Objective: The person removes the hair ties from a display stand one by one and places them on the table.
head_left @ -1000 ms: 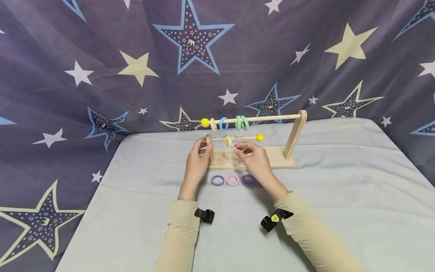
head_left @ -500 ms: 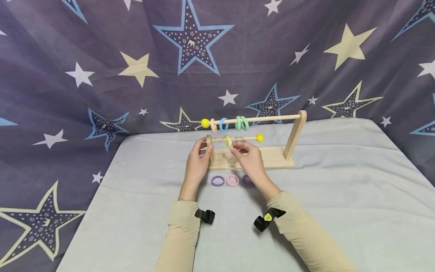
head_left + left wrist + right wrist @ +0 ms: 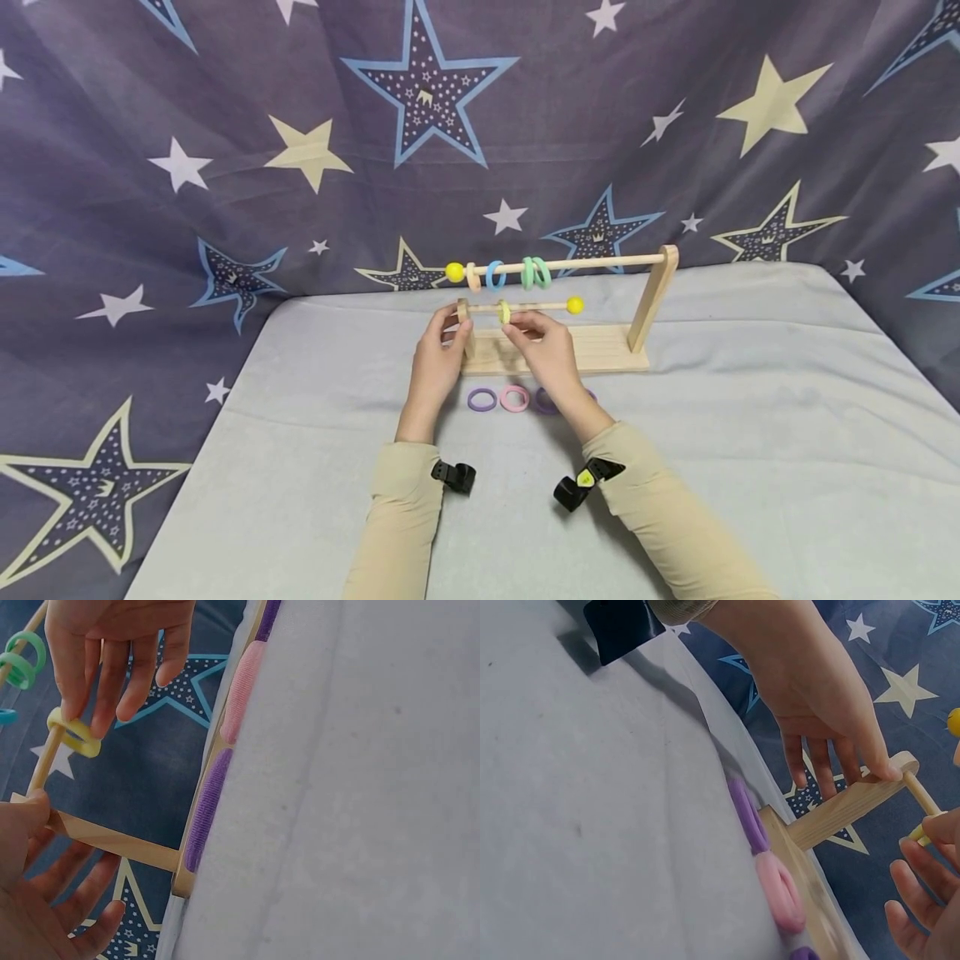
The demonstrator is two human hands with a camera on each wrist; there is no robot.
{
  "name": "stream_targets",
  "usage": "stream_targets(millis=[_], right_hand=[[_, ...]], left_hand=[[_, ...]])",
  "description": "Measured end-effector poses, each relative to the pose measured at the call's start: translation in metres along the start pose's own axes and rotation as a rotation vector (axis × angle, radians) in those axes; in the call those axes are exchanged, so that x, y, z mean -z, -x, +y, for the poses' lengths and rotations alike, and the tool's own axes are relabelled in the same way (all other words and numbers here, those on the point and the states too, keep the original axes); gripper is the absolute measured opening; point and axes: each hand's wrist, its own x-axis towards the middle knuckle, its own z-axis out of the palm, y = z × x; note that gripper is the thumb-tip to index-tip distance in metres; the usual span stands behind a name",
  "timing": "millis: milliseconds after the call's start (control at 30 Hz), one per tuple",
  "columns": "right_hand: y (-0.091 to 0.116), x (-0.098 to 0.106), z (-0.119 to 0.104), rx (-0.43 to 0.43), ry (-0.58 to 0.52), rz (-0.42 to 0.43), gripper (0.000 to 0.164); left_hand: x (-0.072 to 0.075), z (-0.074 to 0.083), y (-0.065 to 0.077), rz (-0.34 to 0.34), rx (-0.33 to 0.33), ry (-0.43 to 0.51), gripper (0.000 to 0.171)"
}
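Observation:
My left hand (image 3: pixel 437 358) holds the top of the short upright post (image 3: pixel 120 838) of a wooden rack, thumb on the near side. From that post a thin lower rod (image 3: pixel 542 307) runs right to a yellow ball (image 3: pixel 575 305). A yellow hair tie (image 3: pixel 504 307) hangs around this rod. My right hand (image 3: pixel 550 354) pinches the tie between thumb and index finger, the other fingers spread loosely in the left wrist view. On the upper rod (image 3: pixel 600 262) hang a peach hair tie (image 3: pixel 474 282), a blue one (image 3: pixel 490 276) and two green ones (image 3: pixel 528 273).
Before the rack base (image 3: pixel 611 350) lies a row of hair ties on the pale cloth: a purple one (image 3: pixel 470 401), a pink one (image 3: pixel 503 402) and more purple, partly behind my right arm. A tall post (image 3: pixel 652 304) stands at right. A star-patterned curtain (image 3: pixel 480 183) hangs behind.
My right hand has moved left to the yellow hair tie and taken hold of it; the tie has turned more edge-on. My left hand has stayed on the post.

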Motion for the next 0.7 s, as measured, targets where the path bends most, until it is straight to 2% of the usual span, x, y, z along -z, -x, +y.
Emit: stream_targets(millis=[200, 700], right_hand=[[-0.0007, -0.0027, -0.0019, -0.003, -0.023, 0.007, 0.013], [0.0009, -0.0100, -0.0013, -0.076, -0.034, -0.025, 0.017]], left_hand=[[-0.0001, -0.0003, 0.0002, -0.001, -0.001, 0.001, 0.043], [-0.0008, -0.0034, -0.0004, 0.006, -0.017, -0.007, 0.044]])
